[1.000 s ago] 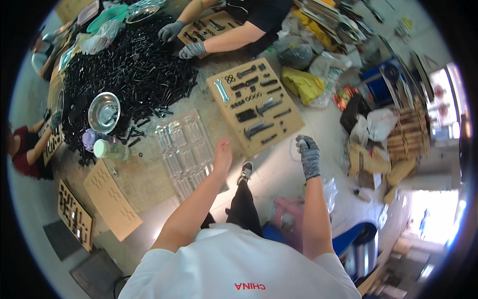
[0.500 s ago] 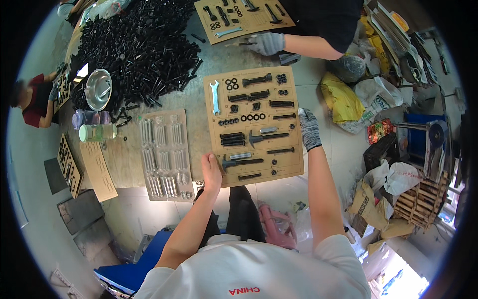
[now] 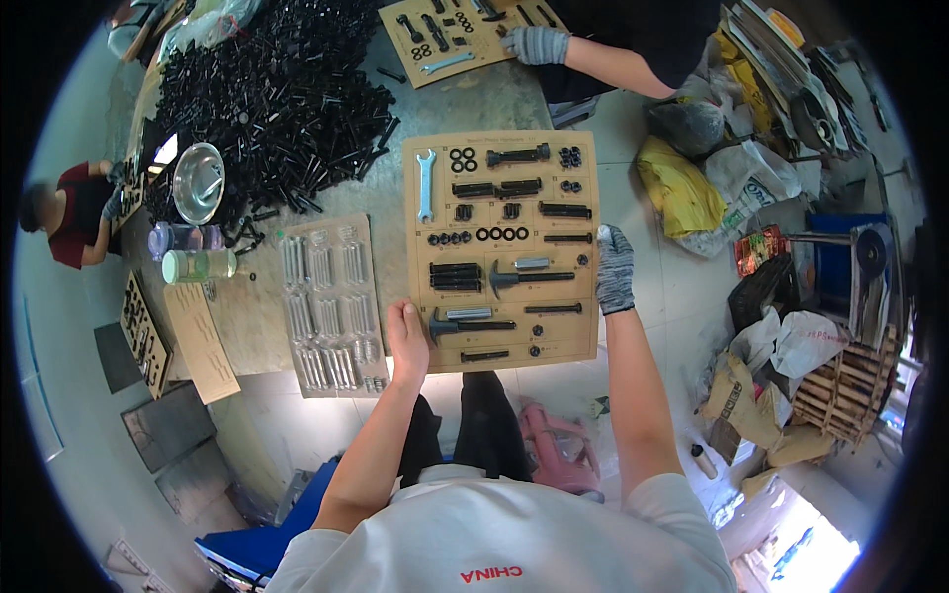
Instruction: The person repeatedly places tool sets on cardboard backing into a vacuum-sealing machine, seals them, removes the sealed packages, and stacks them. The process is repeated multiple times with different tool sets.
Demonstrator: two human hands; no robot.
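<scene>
A tan cardboard hardware board (image 3: 568, 341) is held up in front of me at the table's edge, its face toward me. My left hand (image 3: 407, 341), bare, grips its lower left edge, and my right hand (image 3: 615, 272), in a grey striped glove, is closed on its right edge. The fingers behind the board are hidden. On its face sit a silver open-end wrench (image 3: 426, 188), black bolts (image 3: 565, 210), nuts and rings (image 3: 502, 234). Two dark hammer-shaped pieces (image 3: 534, 278) lie lower down, with short silver rods beside them.
To the left lies a clear blister tray (image 3: 326, 306) of silver parts. Behind it are a heap of black bolts (image 3: 267, 109), a metal bowl (image 3: 199, 184) and jars (image 3: 198, 265). A co-worker's gloved hand (image 3: 537, 45) touches another board (image 3: 450, 67). Bags (image 3: 677, 188) cover the right floor.
The board has shifted slightly left and its lower edge slightly down, with both hands still on it. The co-worker's gloved hand has moved up onto the far board.
</scene>
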